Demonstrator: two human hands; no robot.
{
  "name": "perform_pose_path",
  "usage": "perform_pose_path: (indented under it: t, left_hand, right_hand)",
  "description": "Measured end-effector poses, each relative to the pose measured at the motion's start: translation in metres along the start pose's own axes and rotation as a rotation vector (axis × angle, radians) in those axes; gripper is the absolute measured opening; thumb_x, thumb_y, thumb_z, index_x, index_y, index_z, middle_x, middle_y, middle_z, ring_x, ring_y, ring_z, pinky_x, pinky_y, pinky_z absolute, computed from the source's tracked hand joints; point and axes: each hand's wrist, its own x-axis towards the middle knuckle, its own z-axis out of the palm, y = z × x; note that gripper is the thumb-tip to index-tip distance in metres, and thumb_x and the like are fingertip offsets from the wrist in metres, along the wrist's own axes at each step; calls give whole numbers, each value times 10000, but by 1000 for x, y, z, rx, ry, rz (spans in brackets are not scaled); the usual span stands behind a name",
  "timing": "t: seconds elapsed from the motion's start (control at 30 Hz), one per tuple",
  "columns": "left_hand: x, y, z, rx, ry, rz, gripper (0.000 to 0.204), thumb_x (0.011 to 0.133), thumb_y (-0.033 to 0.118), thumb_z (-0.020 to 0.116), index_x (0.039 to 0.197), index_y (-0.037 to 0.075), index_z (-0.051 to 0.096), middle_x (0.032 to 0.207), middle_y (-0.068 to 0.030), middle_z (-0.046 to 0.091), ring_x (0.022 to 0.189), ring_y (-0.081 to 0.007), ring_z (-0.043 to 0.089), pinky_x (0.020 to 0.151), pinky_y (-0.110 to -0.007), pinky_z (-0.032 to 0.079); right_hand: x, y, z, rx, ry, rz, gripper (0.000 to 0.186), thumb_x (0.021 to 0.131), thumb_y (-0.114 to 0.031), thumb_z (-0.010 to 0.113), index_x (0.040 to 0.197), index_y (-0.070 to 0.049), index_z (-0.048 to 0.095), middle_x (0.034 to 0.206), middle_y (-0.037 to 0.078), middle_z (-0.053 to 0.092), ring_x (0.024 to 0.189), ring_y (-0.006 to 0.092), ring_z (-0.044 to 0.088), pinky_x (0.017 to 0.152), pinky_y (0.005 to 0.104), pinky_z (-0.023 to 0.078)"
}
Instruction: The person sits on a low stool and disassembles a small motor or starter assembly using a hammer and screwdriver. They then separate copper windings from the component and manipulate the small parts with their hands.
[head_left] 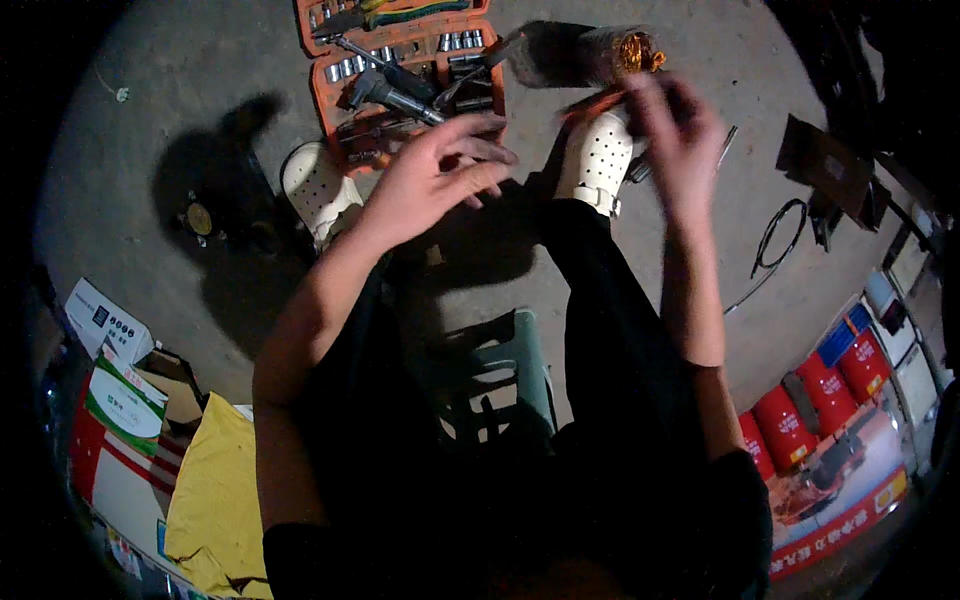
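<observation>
My left hand (440, 178) hangs beside the lower right corner of an orange socket set case (322, 98), its fingers apart and nothing visible in them. Smeared by motion, my right hand (682, 150) is just right of a white clog (600, 152) on my foot. A blurred red-orange object (598, 104) shows by its fingertips; whether the hand holds it I cannot tell. Beyond that hand is a dark cylindrical part (555, 58) with a copper winding (632, 50) at its right end. A grey-black tool (395, 98) lies across the sockets in the case.
The other clog (318, 185) is left of the case's lower edge. Under me stands a green plastic stool (530, 370). A black cable (775, 240) lies at right, near red drums (785, 425). Boxes (125, 400) and yellow cloth (215, 495) are at lower left.
</observation>
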Motion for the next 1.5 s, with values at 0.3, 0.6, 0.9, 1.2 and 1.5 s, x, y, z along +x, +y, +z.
perform_pose_path:
  t: [0.3,0.6,0.9,1.2,1.5]
  left_hand:
    - [-14,-52,-62,164,181,-178,281,899,221,589,1119,47,574,938,-10,627,779,-114,598,620,-266,492]
    - [-36,-174,-12,1103,-432,-357,103,731,136,614,681,72,676,758,-125,666,740,-320,647,574,-450,492]
    - [-7,-122,-11,1329,-374,-403,307,815,328,616,771,31,679,795,-145,666,783,-334,647,676,-457,521]
    - [13,-157,-36,178,208,-526,363,848,311,640,818,-49,606,730,-111,658,548,-181,654,497,-287,535]
    - [7,-54,-9,-47,-70,-472,236,884,175,543,1025,-9,588,858,-108,666,627,-159,650,538,-251,499]
  right_hand:
    - [62,48,-67,-799,66,34,252,881,-309,601,1003,-107,689,731,59,678,635,130,633,610,259,488]
    - [-10,61,-35,-455,170,-113,191,875,-147,623,1037,-54,667,795,67,693,704,95,641,653,255,503]
    - [-38,65,2,-364,-280,-19,198,871,-164,615,1010,-24,634,801,170,659,692,244,664,630,319,498]
    - [-45,81,48,-381,-812,-175,315,834,-236,629,1059,-20,591,925,202,633,817,369,615,732,439,490]
    - [-40,57,65,-14,-592,-128,529,760,-173,732,1227,-52,518,1024,159,603,725,256,620,620,335,493]
